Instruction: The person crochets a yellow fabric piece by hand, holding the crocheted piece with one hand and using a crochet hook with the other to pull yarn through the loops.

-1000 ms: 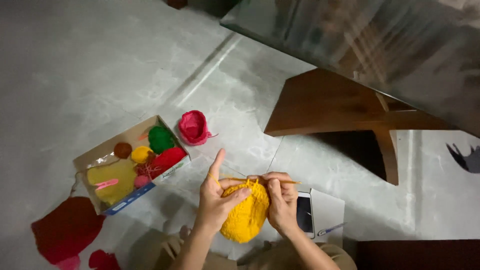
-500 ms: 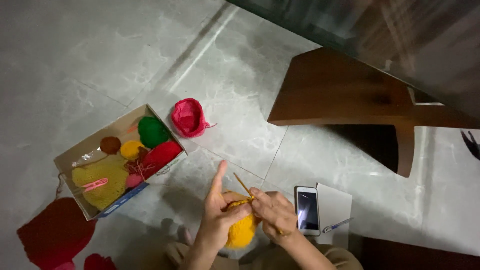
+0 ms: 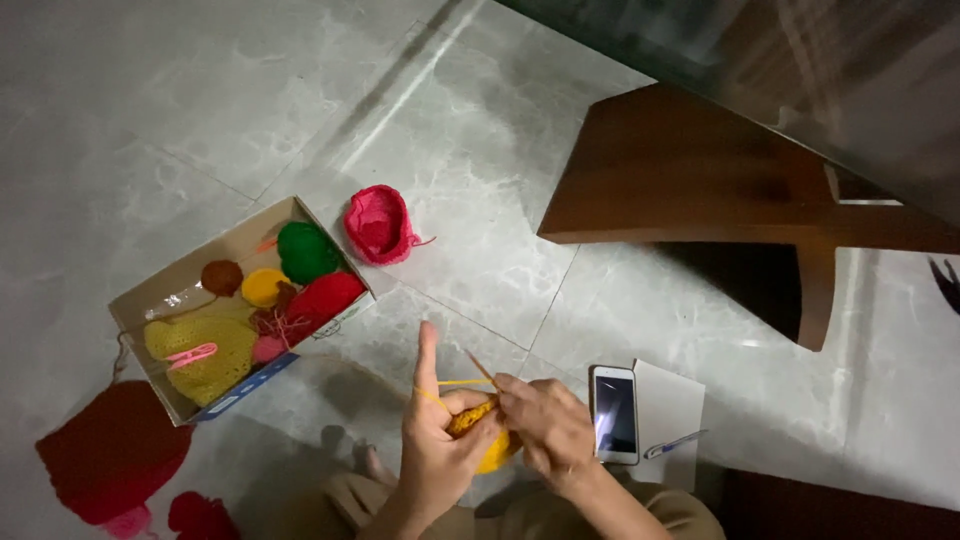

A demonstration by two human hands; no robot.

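Open cardboard box point(image 3: 170, 290) on grey floor point(image 3: 200, 110), left of centre, set askew; brown walls, white-and-blue printed side facing near edge; holds yarn balls point(image 3: 305, 250) in green, red, yellow, brown, plus yellow crochet piece. Smartphone point(image 3: 615, 413) flat on floor, lower centre-right, just beside right hand point(image 3: 548, 430); white frame, screen lit pale at one edge, otherwise dark. White paper sheet point(image 3: 675, 405) under phone's right side, blue pen point(image 3: 673, 444) on it
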